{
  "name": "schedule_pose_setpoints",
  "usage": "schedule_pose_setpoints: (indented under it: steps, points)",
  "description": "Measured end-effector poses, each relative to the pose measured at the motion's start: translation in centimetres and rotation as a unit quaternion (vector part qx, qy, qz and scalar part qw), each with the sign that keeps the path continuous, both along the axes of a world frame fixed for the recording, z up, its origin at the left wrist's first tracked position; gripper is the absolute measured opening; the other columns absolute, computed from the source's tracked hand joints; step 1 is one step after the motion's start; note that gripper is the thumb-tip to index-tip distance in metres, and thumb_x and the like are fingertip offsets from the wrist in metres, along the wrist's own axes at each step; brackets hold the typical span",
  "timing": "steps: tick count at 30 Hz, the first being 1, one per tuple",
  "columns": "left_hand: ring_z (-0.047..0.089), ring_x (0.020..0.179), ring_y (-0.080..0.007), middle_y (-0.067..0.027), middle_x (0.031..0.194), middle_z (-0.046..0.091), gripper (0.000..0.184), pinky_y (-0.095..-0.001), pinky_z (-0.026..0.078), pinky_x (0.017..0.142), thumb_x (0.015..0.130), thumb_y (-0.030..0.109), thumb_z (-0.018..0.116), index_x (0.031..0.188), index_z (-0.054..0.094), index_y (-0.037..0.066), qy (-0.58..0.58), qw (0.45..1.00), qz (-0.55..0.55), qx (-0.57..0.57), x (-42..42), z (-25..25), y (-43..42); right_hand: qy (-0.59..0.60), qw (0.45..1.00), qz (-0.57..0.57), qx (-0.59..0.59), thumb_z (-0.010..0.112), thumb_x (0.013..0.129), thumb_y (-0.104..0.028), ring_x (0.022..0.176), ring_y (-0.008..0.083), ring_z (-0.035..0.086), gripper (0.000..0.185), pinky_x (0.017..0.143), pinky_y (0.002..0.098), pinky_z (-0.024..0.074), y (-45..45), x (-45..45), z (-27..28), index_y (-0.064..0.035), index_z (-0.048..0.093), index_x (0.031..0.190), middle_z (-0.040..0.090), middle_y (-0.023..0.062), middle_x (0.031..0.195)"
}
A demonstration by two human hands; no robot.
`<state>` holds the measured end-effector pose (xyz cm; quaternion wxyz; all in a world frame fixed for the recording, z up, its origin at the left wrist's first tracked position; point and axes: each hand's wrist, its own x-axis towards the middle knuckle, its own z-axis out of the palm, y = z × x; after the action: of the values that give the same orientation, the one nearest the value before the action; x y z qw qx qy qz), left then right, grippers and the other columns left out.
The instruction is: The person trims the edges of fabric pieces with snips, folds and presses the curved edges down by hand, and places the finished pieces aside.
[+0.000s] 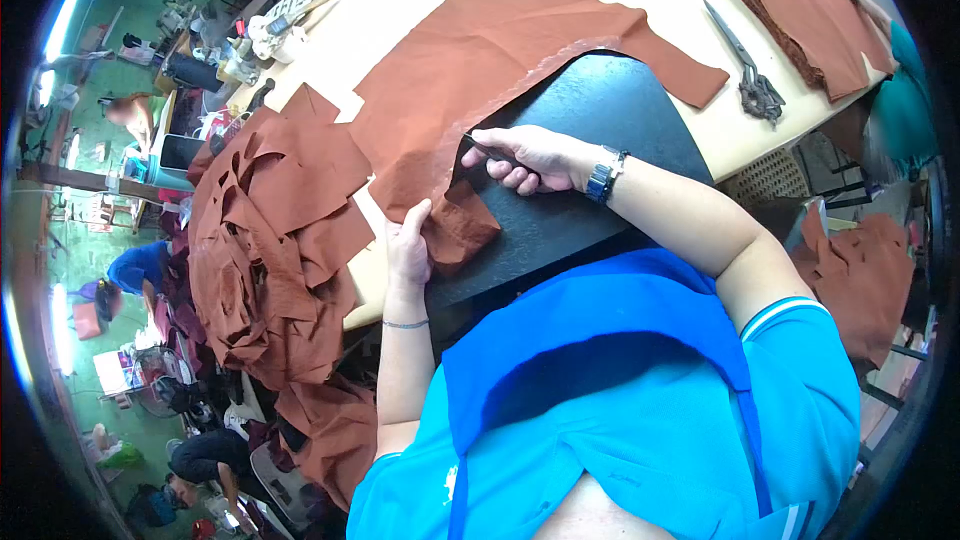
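A large piece of brown fabric [460, 60] lies over the cream table and the edge of a black board [620, 130]. A pale, whitish band runs along its curved edge. My left hand [408, 245] is closed on the near end of the cloth, thumb on top, where a folded flap [465, 230] hangs over the board. Just to the right, my right hand [525, 162] grips a small dark slim tool [470, 140], its tip at the fabric's edge. The fingers hide most of this tool, so its kind is unclear.
A heap of brown cut pieces [275, 240] spills over the table's left side. Large scissors [750, 70] lie at the right, near stacked brown fabric [810, 20]. More brown cloth [860, 280] hangs at the lower right. Other people [140, 265] are at the left.
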<state>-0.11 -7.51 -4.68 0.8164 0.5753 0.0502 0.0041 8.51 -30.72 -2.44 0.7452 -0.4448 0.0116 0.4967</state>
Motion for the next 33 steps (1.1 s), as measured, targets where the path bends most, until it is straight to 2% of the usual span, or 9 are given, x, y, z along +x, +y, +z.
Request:
schedule_pose_setpoints:
  steps: [8,12,17,24,33]
  points:
    - [0.062,0.111,-0.0194,-0.0091,0.124,0.064,0.041,-0.0331,0.048,0.098,0.091,0.002,0.061,0.131,0.055,0.000,0.002,1.000,0.013,0.010,0.1,-0.3,0.1,-0.041,0.999,-0.016,0.013,0.045,0.105,-0.046,0.051,0.0004,0.031,0.039,0.040,0.0147,0.0253,-0.2,-0.2,-0.6,-0.0094,0.054,0.113,0.039,-0.0084,0.067]
    - [0.063,0.111,-0.0198,-0.0092,0.123,0.064,0.041,-0.0338,0.048,0.099,0.091,0.002,0.061,0.131,0.055,0.000,-0.001,1.000,0.017,0.015,0.2,-0.4,0.1,0.003,1.000,-0.014,0.009,0.046,0.104,-0.046,0.050,0.0006,0.031,0.039,0.040,0.0151,0.0251,-0.4,-0.4,0.1,-0.0091,0.055,0.112,0.039,-0.0081,0.066]
    - [0.063,0.111,-0.0193,-0.0090,0.123,0.065,0.039,-0.0334,0.048,0.099,0.091,0.002,0.061,0.130,0.056,0.000,0.032,0.999,-0.001,0.003,0.2,-0.7,0.6,-0.028,0.999,-0.007,0.020,0.045,0.105,-0.045,0.050,0.0005,0.031,0.038,0.039,0.0151,0.0251,-0.1,0.0,-0.6,-0.0092,0.054,0.112,0.039,-0.0080,0.066]
    - [0.063,0.110,-0.0187,-0.0089,0.122,0.065,0.037,-0.0329,0.048,0.098,0.091,0.002,0.060,0.128,0.057,0.000,0.005,1.000,0.007,-0.008,0.2,-0.3,0.1,-0.009,1.000,-0.002,0.004,0.044,0.105,-0.044,0.050,0.0005,0.029,0.036,0.038,0.0150,0.0227,0.2,-0.2,0.3,-0.0101,0.054,0.106,0.038,-0.0077,0.066]
    - [0.061,0.113,-0.0191,-0.0093,0.123,0.064,0.038,-0.0341,0.047,0.100,0.092,0.003,0.060,0.129,0.056,-0.001,0.005,1.000,0.008,0.000,0.1,0.2,-0.2,-0.018,1.000,0.004,-0.002,0.041,0.107,-0.043,0.050,0.0004,0.029,0.037,0.039,0.0148,0.0244,0.2,-0.3,0.3,-0.0088,0.054,0.108,0.038,-0.0073,0.066]
